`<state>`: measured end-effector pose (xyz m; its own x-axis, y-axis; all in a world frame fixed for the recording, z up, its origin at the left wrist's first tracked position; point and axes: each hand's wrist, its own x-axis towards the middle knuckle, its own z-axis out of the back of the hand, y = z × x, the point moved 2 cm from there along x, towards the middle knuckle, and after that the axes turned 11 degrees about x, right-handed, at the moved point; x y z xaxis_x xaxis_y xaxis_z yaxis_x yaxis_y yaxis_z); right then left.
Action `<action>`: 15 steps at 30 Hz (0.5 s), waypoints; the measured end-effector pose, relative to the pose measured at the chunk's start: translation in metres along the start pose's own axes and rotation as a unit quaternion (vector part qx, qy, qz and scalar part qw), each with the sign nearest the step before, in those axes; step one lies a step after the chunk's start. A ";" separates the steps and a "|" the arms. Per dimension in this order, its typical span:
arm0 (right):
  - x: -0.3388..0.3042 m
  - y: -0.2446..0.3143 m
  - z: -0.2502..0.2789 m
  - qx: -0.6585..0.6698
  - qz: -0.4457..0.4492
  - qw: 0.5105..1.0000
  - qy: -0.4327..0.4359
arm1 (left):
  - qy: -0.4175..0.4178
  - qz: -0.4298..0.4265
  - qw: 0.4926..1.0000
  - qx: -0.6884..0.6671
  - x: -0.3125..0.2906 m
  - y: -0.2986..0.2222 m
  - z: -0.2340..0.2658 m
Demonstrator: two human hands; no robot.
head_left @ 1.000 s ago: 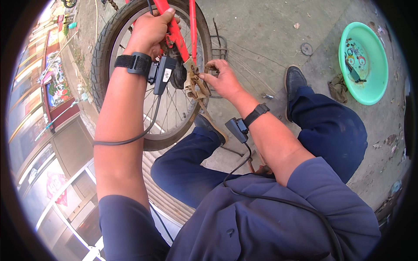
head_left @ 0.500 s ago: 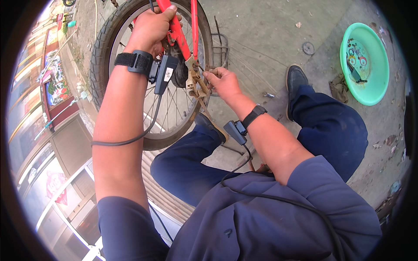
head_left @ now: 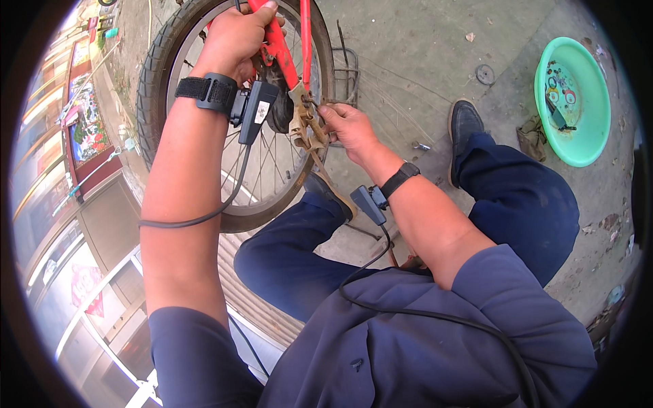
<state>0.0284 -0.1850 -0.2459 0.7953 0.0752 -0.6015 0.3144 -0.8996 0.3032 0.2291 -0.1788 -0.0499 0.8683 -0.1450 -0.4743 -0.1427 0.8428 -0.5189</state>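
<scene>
My left hand [head_left: 237,39] is wrapped round a red bicycle frame tube [head_left: 283,56] at the top. Below that grip, the tube ends in a worn, tan metal bracket [head_left: 303,124]. My right hand [head_left: 349,128] is at the bracket's right side, thumb and forefinger pinched together on something small that I cannot make out. Behind the frame stands a spoked bicycle wheel [head_left: 151,95] with a black knobbly tyre. A dark rounded part [head_left: 277,115] sits beside the bracket, partly covered by the left wrist's strapped device.
A mint-green basin [head_left: 577,146] with small parts and a dark tool stands at the right. Near it lie a crumpled cloth [head_left: 530,138], a round metal disc [head_left: 484,74] and a small metal piece [head_left: 421,145]. A wire stand [head_left: 348,71] is right of the wheel.
My right fingers have shifted slightly at the bracket and still pinch. The frame has turned or moved a little with my left hand, which keeps its grip.
</scene>
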 end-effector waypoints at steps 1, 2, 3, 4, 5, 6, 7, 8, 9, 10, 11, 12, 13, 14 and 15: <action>0.002 -0.001 -0.003 -0.011 0.000 1.000 0.002 | 0.001 -0.002 1.000 0.000 0.001 0.000 0.000; 0.004 -0.002 -0.006 -0.022 0.000 1.000 0.005 | 0.007 0.002 1.000 0.005 0.002 0.000 0.000; 0.004 -0.004 -0.008 -0.030 -0.007 0.999 0.009 | 0.014 0.008 1.000 0.010 0.003 0.000 0.001; 0.005 -0.004 -0.008 -0.049 0.011 0.999 0.005 | 0.019 0.013 1.000 0.014 0.004 0.001 0.002; 0.006 -0.003 -0.008 -0.066 0.025 0.998 0.003 | 0.014 0.010 1.000 0.006 0.005 0.001 0.002; 0.006 -0.003 -0.006 -0.089 0.033 0.995 -0.009 | 0.011 0.008 1.000 -0.003 0.005 0.002 0.003; 0.005 -0.003 -0.004 -0.079 0.030 0.996 0.007 | 0.008 0.006 1.000 -0.012 0.006 0.002 0.003; 0.005 -0.002 -0.002 -0.076 0.023 0.997 0.014 | 0.012 0.006 1.000 -0.011 0.007 0.003 0.003; 0.004 -0.002 0.001 -0.076 0.008 0.997 0.010 | 0.014 0.007 1.000 -0.012 0.007 0.003 0.004; 0.003 -0.002 0.002 -0.093 0.017 0.995 0.022 | 0.019 0.009 1.000 -0.013 0.007 0.004 0.003; 0.003 -0.001 0.004 -0.110 0.021 0.993 0.022 | 0.018 0.005 1.000 -0.019 0.008 0.004 0.002; 0.004 0.000 0.004 -0.116 0.033 0.992 0.038 | 0.015 0.001 1.000 -0.026 0.008 0.004 0.002; 0.004 0.000 0.004 -0.138 0.041 0.988 0.046 | 0.011 0.000 0.999 -0.032 0.007 0.005 0.002; 0.005 0.001 0.004 -0.146 0.060 0.985 0.066 | 0.013 0.005 0.999 -0.030 0.006 0.005 0.002; 0.005 0.002 0.003 -0.157 0.073 0.982 0.078 | 0.013 0.008 0.999 -0.030 0.007 0.005 0.003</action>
<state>0.0316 -0.1878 -0.2511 0.9057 0.0413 -0.4219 0.3157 -0.7298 0.6064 0.2356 -0.1741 -0.0533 0.8531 -0.1455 -0.5010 -0.1858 0.8127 -0.5523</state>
